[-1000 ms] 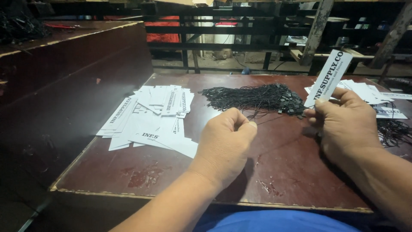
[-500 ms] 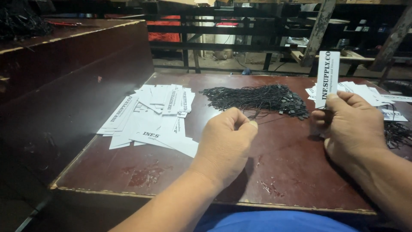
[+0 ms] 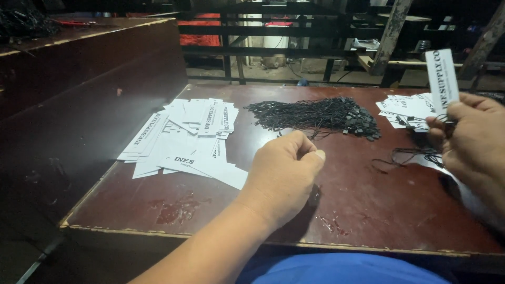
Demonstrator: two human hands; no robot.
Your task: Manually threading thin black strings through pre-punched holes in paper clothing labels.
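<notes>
My right hand (image 3: 471,139) holds a white paper tag (image 3: 441,79) upright at the table's right side, with a thin black string (image 3: 407,156) hanging from it onto the tabletop. My left hand (image 3: 284,176) rests in a loose fist on the dark red table (image 3: 368,210), near the middle, with the fingers curled and nothing seen in them. A heap of black string fasteners (image 3: 318,117) lies just beyond the left hand. A spread of white printed tags (image 3: 181,137) lies to its left.
A second small pile of white tags (image 3: 405,108) sits at the far right, behind my right hand. A tall dark wooden box side (image 3: 79,89) runs along the left. Black metal railings (image 3: 294,37) stand beyond the table's far edge.
My right hand has moved to the right and a little up with the tag, turning it more upright. The left hand has stayed in place.
</notes>
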